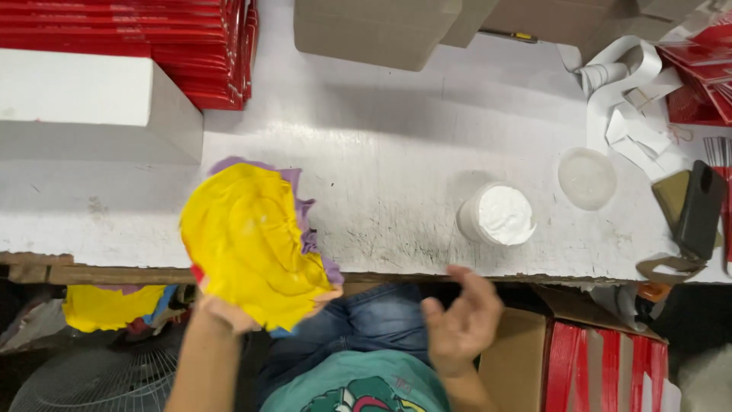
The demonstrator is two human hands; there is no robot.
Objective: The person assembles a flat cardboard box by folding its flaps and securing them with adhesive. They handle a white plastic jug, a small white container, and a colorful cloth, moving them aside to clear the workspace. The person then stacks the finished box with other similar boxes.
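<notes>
Left hand (229, 309) grips yellow stack (248, 240); right hand (457, 320) open, empty, below white tub (499, 215). Red flat packs (191, 46) top-left beside white box (91, 91); red carton (602, 366) bottom-right.

I am seeing the left grip (229, 311) mostly buried under the yellow cloth (248, 240), so its fingers are not showing. That cloth is covering all but a purple fringe of another cloth (309, 229) behind it. The right grip (460, 324) is blurring at the fingertips. The picture's edge is cutting off the red stack (152, 38) and the cardboard boxes (381, 30) at the top, and the fan grille (91, 381) at the bottom. The tabletop (396, 137) is hiding most of the second yellow cloth (103, 307) beneath it.
</notes>
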